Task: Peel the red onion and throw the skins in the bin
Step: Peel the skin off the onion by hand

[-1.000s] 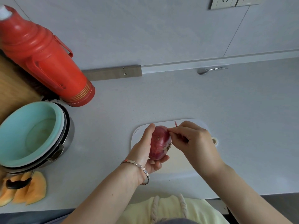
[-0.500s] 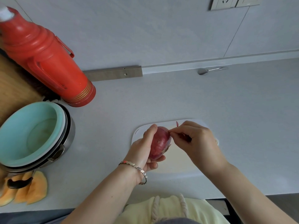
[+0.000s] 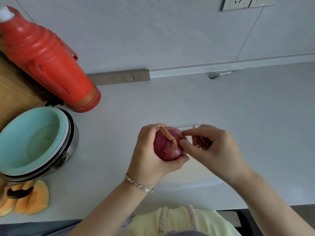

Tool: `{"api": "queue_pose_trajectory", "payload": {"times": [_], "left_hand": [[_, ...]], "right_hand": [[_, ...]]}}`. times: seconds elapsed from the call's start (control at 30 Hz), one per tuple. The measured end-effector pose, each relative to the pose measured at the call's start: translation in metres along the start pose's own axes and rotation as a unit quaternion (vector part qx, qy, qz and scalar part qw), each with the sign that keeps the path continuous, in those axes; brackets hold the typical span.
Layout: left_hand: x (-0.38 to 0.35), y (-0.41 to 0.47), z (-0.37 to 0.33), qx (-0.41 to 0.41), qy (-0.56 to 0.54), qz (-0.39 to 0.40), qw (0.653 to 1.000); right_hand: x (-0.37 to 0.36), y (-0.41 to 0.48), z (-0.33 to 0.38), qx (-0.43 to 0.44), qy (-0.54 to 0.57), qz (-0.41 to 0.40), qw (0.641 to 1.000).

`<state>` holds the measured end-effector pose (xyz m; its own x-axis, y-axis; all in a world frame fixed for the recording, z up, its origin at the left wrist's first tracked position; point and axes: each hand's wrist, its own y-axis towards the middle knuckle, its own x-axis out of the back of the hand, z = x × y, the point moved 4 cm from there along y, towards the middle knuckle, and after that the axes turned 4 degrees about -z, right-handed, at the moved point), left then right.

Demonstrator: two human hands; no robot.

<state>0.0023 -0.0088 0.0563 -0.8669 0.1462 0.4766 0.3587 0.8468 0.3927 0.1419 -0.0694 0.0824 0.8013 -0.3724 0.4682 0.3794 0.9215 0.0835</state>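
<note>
Left hand (image 3: 150, 154) fingers curled round red onion (image 3: 167, 150) (dry stalk (image 3: 167, 135) up); right hand (image 3: 214, 150) thumb, forefinger pinch its side just beside left fingertips, above cutting board (image 3: 196, 176).

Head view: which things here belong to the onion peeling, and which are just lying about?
In use: red onion, gripped by the left hand; right hand, fingers pinching at its skin; white cutting board underneath.
Lying about: red thermos, teal bowl stacked in a pot, melon slices, spoon by the wall.
</note>
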Motion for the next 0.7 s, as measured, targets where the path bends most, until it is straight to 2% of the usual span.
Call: {"api": "queue_pose_trajectory", "payload": {"times": [0.1, 0.2, 0.27, 0.47, 0.7], "left_hand": [[-0.001, 0.000, 0.001, 0.047, -0.071, 0.037, 0.996], [-0.001, 0.000, 0.005, 0.159, -0.158, 0.116, 0.967], [-0.002, 0.002, 0.011, 0.203, -0.178, 0.174, 0.947], [-0.005, 0.004, 0.017, 0.245, -0.201, 0.244, 0.917], [-0.009, -0.001, 0.027, 0.297, -0.198, 0.271, 0.894]], "right_hand": [[-0.003, 0.001, -0.003, 0.028, 0.027, 0.017, 0.999], [-0.002, 0.002, -0.005, 0.074, 0.088, 0.094, 0.989], [0.000, 0.005, -0.005, 0.089, 0.090, 0.145, 0.981], [-0.002, 0.013, -0.004, 0.083, 0.079, 0.228, 0.967], [-0.005, 0.010, -0.010, 0.044, 0.074, 0.245, 0.966]]}}
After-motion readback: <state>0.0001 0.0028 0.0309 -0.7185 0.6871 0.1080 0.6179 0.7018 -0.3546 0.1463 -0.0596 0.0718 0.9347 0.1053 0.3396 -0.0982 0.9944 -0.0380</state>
